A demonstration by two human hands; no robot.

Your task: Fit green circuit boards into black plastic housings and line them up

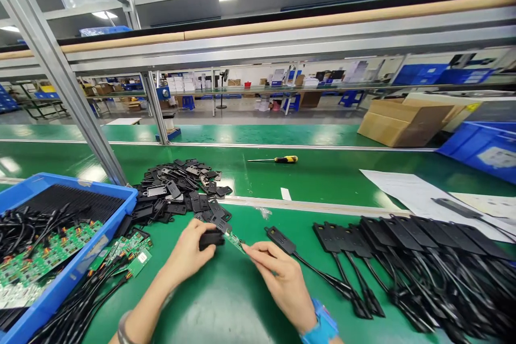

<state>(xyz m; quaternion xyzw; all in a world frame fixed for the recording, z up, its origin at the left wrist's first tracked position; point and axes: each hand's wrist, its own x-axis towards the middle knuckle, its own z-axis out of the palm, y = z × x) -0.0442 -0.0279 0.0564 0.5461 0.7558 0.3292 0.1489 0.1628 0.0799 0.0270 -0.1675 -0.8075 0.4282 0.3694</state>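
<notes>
My left hand (189,252) is closed around a black plastic housing (211,237), thumb and fingers on its sides. Between finger and thumb, my right hand (279,278) pinches the end of a narrow green circuit board (234,241). The board's far end lies close to the housing; I cannot tell if they touch. Just beyond my right hand rests a black cased unit (281,239) with a cable. A heap of black plastic case parts (181,185) spreads behind my left hand. Left of my forearm lie loose green boards with black cables (139,263).
At the left stands a blue tray (131,199) of boards and cables. Cabled black units (419,234) lie in a row at the right. A yellow-black screwdriver (286,159), paper sheets (387,183), a cardboard box (387,121) and a blue bin (475,145) are farther back. A metal post (80,91) rises at the left.
</notes>
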